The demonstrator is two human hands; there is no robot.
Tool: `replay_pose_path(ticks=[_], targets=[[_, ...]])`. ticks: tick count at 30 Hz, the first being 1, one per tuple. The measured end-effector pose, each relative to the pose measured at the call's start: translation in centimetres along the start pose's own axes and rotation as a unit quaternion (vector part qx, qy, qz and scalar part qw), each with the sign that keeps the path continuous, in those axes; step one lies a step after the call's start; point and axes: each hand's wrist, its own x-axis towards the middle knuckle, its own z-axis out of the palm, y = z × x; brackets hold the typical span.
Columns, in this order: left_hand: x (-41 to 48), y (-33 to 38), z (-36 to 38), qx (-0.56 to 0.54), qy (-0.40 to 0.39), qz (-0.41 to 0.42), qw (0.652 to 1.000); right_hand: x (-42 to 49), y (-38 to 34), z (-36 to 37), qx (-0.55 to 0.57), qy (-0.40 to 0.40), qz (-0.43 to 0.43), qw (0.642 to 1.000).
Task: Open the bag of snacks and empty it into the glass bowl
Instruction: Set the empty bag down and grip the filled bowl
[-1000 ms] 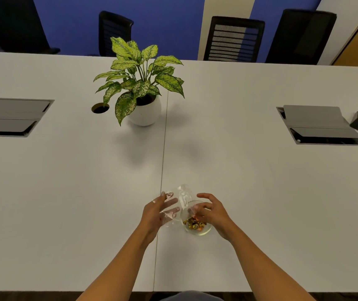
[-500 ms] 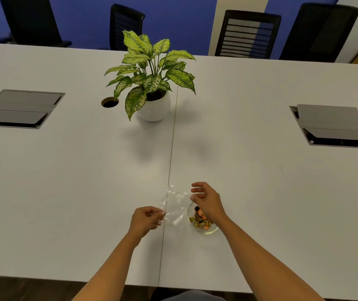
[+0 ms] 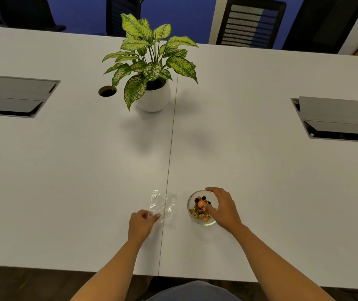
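A small glass bowl (image 3: 192, 203) stands on the white table near the front edge, filled with wrapped snacks (image 3: 200, 210) in orange, gold and black. My right hand (image 3: 223, 208) curves over the bowl's right rim, thumb and fingers on the glass. A clear plastic bag (image 3: 165, 206), flat and see-through with nothing visible inside, lies on the table just left of the bowl, across the table seam. My left hand (image 3: 142, 223) pinches the bag's near left corner.
A potted plant (image 3: 152, 68) in a white pot stands mid-table, far behind the bowl. Next to it is a round cable hole (image 3: 107, 91). Grey cable hatches (image 3: 13, 95) (image 3: 334, 118) sit left and right. Black chairs line the far side.
The bag has come down from the air, moved left and now lies flat on the table. My right hand let go of it and moved onto the bowl's rim. My left hand keeps the corner.
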Motion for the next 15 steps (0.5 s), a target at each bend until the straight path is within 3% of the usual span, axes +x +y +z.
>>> replay_pose_path(ticks=[3, 6, 11, 15], targets=[[-0.5, 0.1, 0.4, 0.146, 0.080, 0.029, 0.986, -0.5, 0.9, -0.3, -0.014, 0.001, 0.008, 1.000], [-0.7, 1.1, 1.0, 0.197, 0.121, 0.132, 0.964, -0.8, 1.6, -0.6, -0.037, -0.017, 0.013, 0.999], [-0.3, 3.5, 3.2, 0.252, -0.029, 0.249, 0.935, -1.1, 2.1, -0.9, -0.096, -0.070, 0.008, 0.993], [-0.2, 4.7, 5.7, 0.313, -0.126, 0.269, 0.902, -1.3, 2.4, -0.5, -0.091, -0.099, 0.024, 0.991]])
